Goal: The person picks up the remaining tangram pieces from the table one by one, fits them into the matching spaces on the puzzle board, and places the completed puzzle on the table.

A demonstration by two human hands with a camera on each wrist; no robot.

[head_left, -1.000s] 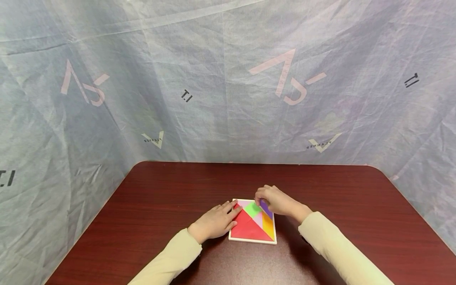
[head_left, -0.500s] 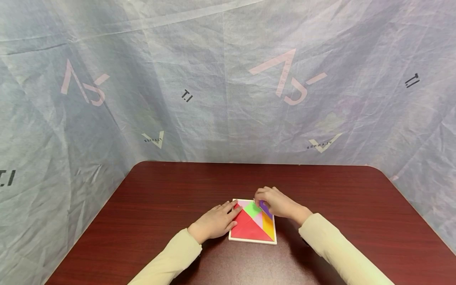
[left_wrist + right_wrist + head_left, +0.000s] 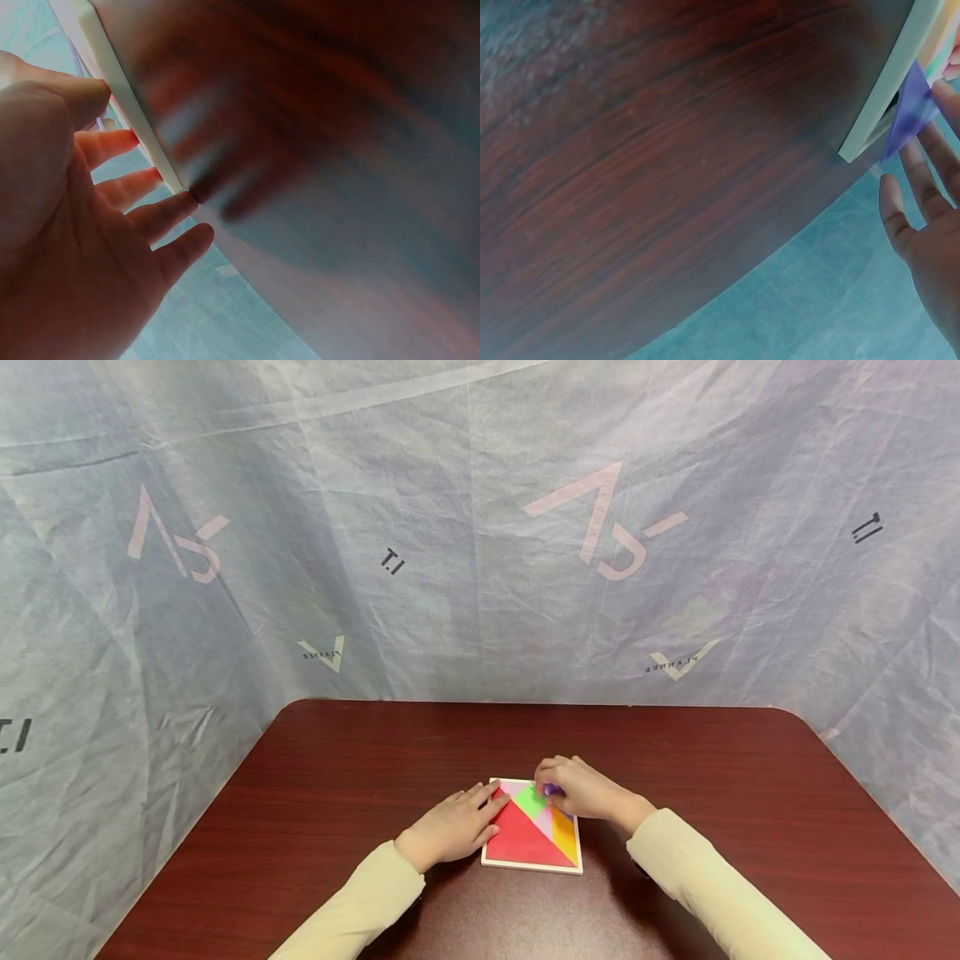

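A square tangram puzzle lies in a pale shallow tray (image 3: 532, 867) on the table. My left hand (image 3: 453, 828) rests at the tray's left side, fingers spread, fingertips over the rim and the red triangles (image 3: 521, 843). At the far right corner my right hand (image 3: 579, 789) pinches a purple triangle (image 3: 913, 109) between thumb and fingers. That piece stands tilted, and in the right wrist view a dark gap shows between it and the tray's rim. Beside it lie a green square (image 3: 531, 802), an orange piece (image 3: 565, 837) and pink pieces, flat in the tray.
The dark red wooden table (image 3: 360, 760) extends around the tray on all sides. Behind it and at both sides hangs a grey printed cloth (image 3: 465, 568). Cream sleeves (image 3: 712, 885) cover both forearms.
The purple triangle has tilted further and shows less of its face in the head view, as my right hand shifts slightly. My left hand and the tray stay in place.
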